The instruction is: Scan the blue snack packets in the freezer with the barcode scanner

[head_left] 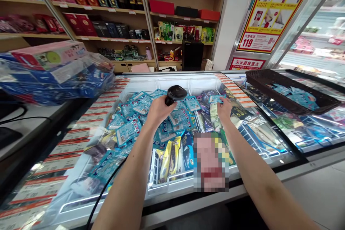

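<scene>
My left hand (159, 109) is wrapped round the handle of a black barcode scanner (176, 92), its head tilted over the freezer. A black cable runs down beside my left forearm. My right hand (224, 108) pinches a small blue packet (215, 98) by its right end, above the right part of the freezer. Beneath my left hand lies a heap of similar blue ice-cream packets (129, 129). Yellow-wrapped ice creams (169, 160) stand in a white wire basket (154, 170) nearer to me. Dark purple packets (204, 116) lie under my right hand.
A dark brown basket (285, 106) with blue packets rests on the freezer at right. Plastic-wrapped boxes (54, 72) sit at left. Price labels (67, 151) line the glass lid. Shelves of bottles and boxes (107, 16) stand behind. A pixelated patch covers part of the front.
</scene>
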A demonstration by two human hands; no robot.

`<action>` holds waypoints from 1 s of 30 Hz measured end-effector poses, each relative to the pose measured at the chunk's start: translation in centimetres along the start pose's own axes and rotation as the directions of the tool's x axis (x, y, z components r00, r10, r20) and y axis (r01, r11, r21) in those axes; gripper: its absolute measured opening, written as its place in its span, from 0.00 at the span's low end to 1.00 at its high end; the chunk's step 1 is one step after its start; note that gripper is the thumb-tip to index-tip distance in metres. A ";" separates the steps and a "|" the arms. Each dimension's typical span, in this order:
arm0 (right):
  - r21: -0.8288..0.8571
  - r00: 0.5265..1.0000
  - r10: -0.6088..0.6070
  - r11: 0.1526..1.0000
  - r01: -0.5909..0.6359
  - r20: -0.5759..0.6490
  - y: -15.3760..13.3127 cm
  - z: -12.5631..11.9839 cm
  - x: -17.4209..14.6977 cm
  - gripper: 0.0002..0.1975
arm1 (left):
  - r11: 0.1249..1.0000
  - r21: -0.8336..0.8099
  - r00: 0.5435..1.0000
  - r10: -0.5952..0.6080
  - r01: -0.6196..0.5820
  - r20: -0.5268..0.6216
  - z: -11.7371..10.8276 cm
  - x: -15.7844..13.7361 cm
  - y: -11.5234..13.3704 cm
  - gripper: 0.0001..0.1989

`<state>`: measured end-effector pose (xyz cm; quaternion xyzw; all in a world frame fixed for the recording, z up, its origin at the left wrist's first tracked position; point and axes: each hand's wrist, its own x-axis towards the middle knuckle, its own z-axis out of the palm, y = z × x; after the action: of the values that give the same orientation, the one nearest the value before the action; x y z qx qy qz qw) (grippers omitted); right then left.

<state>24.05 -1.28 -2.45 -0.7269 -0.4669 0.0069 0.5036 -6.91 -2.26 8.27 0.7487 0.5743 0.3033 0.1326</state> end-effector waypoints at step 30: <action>0.267 0.943 -0.187 0.957 0.112 0.274 -3.4 4.0 -0.7 0.22 | 1.000 -0.009 0.995 0.025 -0.024 0.097 0.0 0.1 0.0 0.21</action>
<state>19.42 1.37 -2.26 -0.6111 -0.5867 0.1353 0.5139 -6.92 -2.20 8.32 0.7692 0.5567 0.2702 0.1594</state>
